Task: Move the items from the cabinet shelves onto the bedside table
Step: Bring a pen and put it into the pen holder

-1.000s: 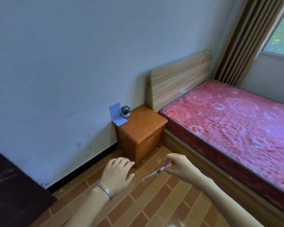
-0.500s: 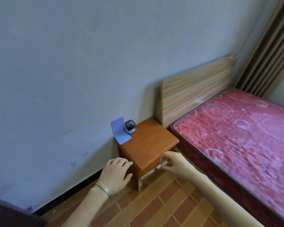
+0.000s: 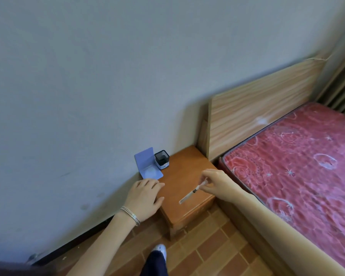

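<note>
The right hand (image 3: 217, 184) pinches a pen (image 3: 191, 193) above the bedside table (image 3: 184, 176)'s front edge; left hand (image 3: 144, 198) spread, empty; next, probably, lay it flat.

No legible text, brand, number or sign anywhere. Small dark mark on the white lower band of the black square pen holder (image 3: 162, 162), centre of the frame on the tabletop (image 3: 184, 176), too small and blurred to read. Faint round emblem on the flat flap of the blue folded card (image 3: 147, 164) just left of it, without readable letters. Dark band on the pen (image 3: 191, 193) below centre, no print discernible.
</note>
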Motion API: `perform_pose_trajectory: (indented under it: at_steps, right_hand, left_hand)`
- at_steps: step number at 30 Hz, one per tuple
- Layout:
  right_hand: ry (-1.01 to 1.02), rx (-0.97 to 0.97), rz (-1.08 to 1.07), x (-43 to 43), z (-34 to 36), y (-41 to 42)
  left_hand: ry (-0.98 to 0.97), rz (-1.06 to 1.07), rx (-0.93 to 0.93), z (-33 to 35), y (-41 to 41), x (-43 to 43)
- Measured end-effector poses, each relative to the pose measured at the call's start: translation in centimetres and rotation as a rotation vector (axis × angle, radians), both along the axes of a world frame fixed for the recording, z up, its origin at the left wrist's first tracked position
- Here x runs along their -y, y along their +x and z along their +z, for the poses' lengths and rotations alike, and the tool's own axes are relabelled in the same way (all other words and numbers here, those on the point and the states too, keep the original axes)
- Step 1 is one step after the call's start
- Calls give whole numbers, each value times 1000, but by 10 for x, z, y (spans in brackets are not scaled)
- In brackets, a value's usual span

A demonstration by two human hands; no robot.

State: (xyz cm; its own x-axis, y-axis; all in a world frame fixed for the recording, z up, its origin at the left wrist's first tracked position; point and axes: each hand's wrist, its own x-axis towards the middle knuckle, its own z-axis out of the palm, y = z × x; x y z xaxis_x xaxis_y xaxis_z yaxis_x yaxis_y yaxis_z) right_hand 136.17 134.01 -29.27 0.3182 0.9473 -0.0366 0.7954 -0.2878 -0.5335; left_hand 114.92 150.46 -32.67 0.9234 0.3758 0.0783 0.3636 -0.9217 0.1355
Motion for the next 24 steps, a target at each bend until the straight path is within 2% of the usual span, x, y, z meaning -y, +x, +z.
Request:
perform_pose_trajectory:
  at_steps: [7, 13, 20, 24]
  right_hand:
    - [-36, -47, -44, -84, -18, 49]
    - [-164, -81, -85, -162, -45, 92]
    - [-179, -338, -327, -226, -108, 124]
    - [-150, -437, -465, -260, -158, 137]
  left_hand:
    - [-45, -18, -64, -17, 47, -76]
    - [-3, -65, -68, -27, 95, -140]
    - [-174, -12, -243, -71, 121, -170]
    - [-177, 94, -288, -98, 133, -185]
